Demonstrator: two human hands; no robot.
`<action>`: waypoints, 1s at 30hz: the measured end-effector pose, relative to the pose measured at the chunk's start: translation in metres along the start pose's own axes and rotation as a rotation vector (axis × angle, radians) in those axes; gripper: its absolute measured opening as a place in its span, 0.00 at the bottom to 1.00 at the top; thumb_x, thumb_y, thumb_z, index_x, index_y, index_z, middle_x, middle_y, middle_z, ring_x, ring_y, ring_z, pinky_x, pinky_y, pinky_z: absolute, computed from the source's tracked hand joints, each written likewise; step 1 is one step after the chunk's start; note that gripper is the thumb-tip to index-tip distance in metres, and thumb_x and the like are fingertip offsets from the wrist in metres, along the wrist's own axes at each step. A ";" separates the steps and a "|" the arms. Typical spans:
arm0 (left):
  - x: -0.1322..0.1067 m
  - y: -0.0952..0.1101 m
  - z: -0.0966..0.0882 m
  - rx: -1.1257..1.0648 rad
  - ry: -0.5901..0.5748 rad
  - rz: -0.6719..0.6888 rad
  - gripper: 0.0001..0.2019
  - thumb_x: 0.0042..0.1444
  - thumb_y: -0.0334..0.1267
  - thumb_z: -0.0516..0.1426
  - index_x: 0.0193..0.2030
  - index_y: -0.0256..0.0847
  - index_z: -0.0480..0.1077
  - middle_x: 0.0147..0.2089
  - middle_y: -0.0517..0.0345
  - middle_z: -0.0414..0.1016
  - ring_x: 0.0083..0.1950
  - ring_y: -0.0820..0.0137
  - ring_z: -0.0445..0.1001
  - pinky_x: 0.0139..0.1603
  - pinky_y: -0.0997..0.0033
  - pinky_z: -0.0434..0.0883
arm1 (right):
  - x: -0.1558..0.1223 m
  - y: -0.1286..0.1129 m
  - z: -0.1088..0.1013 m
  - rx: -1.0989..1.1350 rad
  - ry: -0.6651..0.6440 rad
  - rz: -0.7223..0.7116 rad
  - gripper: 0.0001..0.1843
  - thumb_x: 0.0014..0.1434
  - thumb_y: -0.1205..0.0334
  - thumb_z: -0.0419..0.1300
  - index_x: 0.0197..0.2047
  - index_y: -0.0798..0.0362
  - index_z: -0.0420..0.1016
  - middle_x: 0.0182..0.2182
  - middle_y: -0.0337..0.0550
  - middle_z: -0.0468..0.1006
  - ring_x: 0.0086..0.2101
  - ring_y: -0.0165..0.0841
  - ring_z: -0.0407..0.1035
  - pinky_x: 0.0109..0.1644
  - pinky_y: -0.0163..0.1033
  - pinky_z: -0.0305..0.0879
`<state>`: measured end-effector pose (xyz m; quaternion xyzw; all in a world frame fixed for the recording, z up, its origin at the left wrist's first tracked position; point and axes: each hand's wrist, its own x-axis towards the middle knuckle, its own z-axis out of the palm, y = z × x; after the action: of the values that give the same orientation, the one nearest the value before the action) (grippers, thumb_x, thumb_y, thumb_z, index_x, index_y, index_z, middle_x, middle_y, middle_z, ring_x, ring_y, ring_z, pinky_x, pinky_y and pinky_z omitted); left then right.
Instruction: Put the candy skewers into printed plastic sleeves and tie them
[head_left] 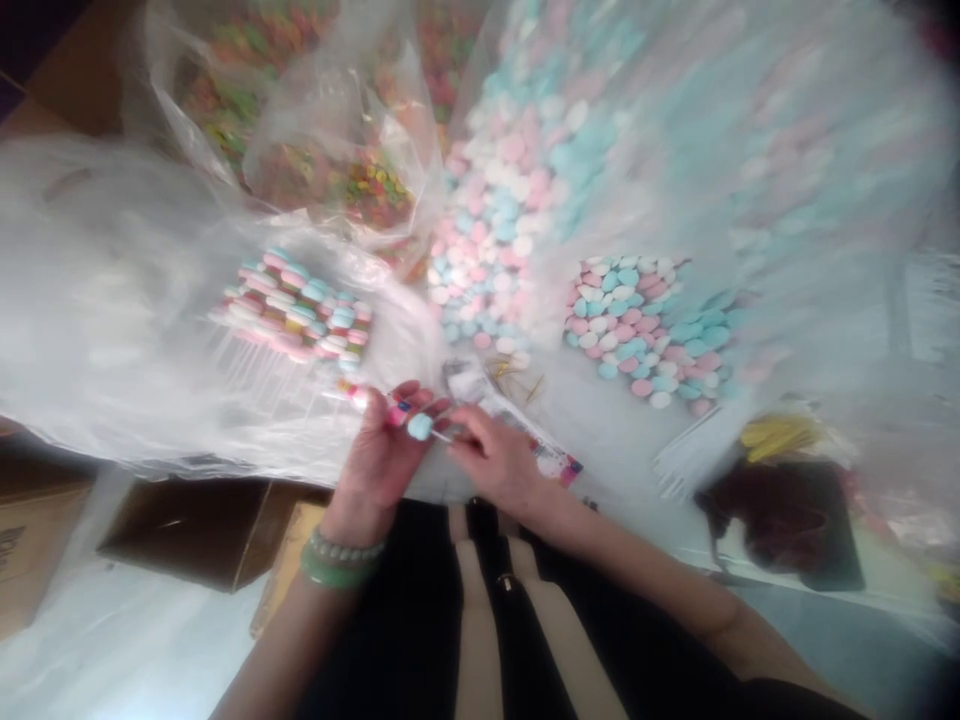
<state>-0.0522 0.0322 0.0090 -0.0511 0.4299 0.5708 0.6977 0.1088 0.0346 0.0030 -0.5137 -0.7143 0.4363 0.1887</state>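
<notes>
My left hand (pixel 390 445), palm up, has its fingers curled round a candy skewer in a clear wrapper with pink and blue print. A pale blue candy (pixel 420 427) shows at the skewer's near end, beside my left fingers. My right hand (pixel 495 455) pinches the short white stick (pixel 442 436) next to that candy. Just beyond the right hand lie flat printed wrappers (pixel 559 460) and several gold twist ties (pixel 517 378). To the left, a stack of candy skewers (pixel 300 312) in pink, white and blue rests with white sticks toward me.
Behind are a big bag of pink, white and blue candies (pixel 510 200) and a clear bag of multicoloured gummies (pixel 375 190). Loose candies (pixel 637 325), white sticks (pixel 682 450) and a dark object (pixel 787 520) lie right. An open cardboard box (pixel 187 530) stands below the table edge.
</notes>
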 end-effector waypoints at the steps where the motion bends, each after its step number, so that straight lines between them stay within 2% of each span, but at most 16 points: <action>1: 0.001 0.002 -0.001 0.010 -0.011 0.017 0.19 0.59 0.55 0.60 0.39 0.39 0.75 0.35 0.55 0.79 0.43 0.62 0.79 0.48 0.60 0.75 | 0.001 0.001 0.000 0.044 -0.036 0.051 0.10 0.59 0.64 0.58 0.42 0.48 0.79 0.29 0.35 0.79 0.32 0.33 0.71 0.37 0.35 0.62; 3: 0.001 0.003 -0.002 0.049 -0.035 0.033 0.18 0.57 0.54 0.62 0.39 0.39 0.75 0.35 0.55 0.79 0.44 0.60 0.79 0.49 0.58 0.74 | 0.003 0.001 0.001 0.128 -0.095 0.096 0.08 0.59 0.65 0.58 0.32 0.49 0.78 0.26 0.34 0.77 0.31 0.31 0.69 0.37 0.34 0.61; 4: 0.001 0.002 -0.002 0.068 -0.044 0.035 0.18 0.57 0.54 0.62 0.39 0.39 0.75 0.35 0.54 0.79 0.44 0.60 0.80 0.49 0.58 0.74 | 0.004 0.000 0.002 0.170 -0.102 0.098 0.09 0.59 0.65 0.57 0.31 0.49 0.78 0.27 0.34 0.76 0.31 0.30 0.69 0.37 0.34 0.61; 8: -0.001 -0.001 -0.003 0.070 -0.055 0.011 0.19 0.59 0.54 0.60 0.37 0.38 0.75 0.35 0.52 0.79 0.41 0.63 0.79 0.47 0.61 0.75 | 0.009 -0.005 0.008 0.342 -0.061 0.075 0.07 0.58 0.65 0.57 0.31 0.50 0.76 0.29 0.34 0.77 0.31 0.30 0.68 0.39 0.34 0.62; 11: -0.002 0.008 -0.006 0.077 -0.061 -0.050 0.22 0.58 0.57 0.59 0.42 0.37 0.76 0.41 0.48 0.80 0.43 0.61 0.79 0.46 0.60 0.75 | 0.010 -0.005 0.007 0.463 -0.097 0.092 0.07 0.58 0.64 0.56 0.31 0.50 0.75 0.23 0.32 0.71 0.26 0.28 0.65 0.34 0.33 0.60; 14: -0.002 0.022 -0.007 0.061 -0.047 0.027 0.22 0.57 0.56 0.61 0.45 0.37 0.75 0.47 0.46 0.80 0.50 0.57 0.78 0.51 0.57 0.74 | 0.008 -0.004 0.006 0.422 -0.093 0.105 0.07 0.56 0.65 0.57 0.29 0.51 0.74 0.21 0.31 0.69 0.26 0.28 0.64 0.34 0.33 0.58; 17: -0.002 0.026 -0.005 0.055 0.007 0.109 0.13 0.60 0.48 0.61 0.44 0.40 0.75 0.44 0.51 0.80 0.48 0.60 0.78 0.54 0.57 0.73 | 0.007 -0.005 0.006 0.314 -0.061 0.085 0.07 0.56 0.65 0.57 0.28 0.51 0.74 0.24 0.32 0.72 0.29 0.29 0.66 0.36 0.33 0.58; 20: -0.003 0.015 0.001 0.080 0.029 0.106 0.09 0.63 0.43 0.58 0.41 0.40 0.74 0.38 0.54 0.78 0.44 0.61 0.79 0.52 0.57 0.73 | 0.008 -0.008 0.008 0.227 -0.034 0.070 0.08 0.57 0.66 0.57 0.29 0.50 0.76 0.26 0.33 0.74 0.30 0.29 0.67 0.38 0.34 0.59; 25: -0.001 -0.013 0.005 0.068 0.002 0.070 0.11 0.65 0.43 0.56 0.39 0.37 0.75 0.36 0.54 0.78 0.40 0.68 0.77 0.48 0.65 0.74 | 0.012 -0.008 0.011 0.266 -0.002 0.097 0.07 0.59 0.65 0.58 0.32 0.49 0.78 0.30 0.33 0.79 0.33 0.30 0.70 0.39 0.33 0.61; 30: 0.003 -0.024 -0.001 0.130 -0.027 0.160 0.11 0.55 0.42 0.66 0.38 0.37 0.75 0.37 0.56 0.78 0.40 0.72 0.75 0.47 0.72 0.73 | 0.014 -0.004 0.010 0.216 0.015 0.123 0.07 0.61 0.64 0.59 0.34 0.50 0.78 0.30 0.35 0.79 0.33 0.31 0.70 0.39 0.34 0.61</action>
<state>-0.0326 0.0261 -0.0035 0.0363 0.4594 0.5964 0.6573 0.0939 0.0424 -0.0014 -0.5364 -0.6289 0.5175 0.2212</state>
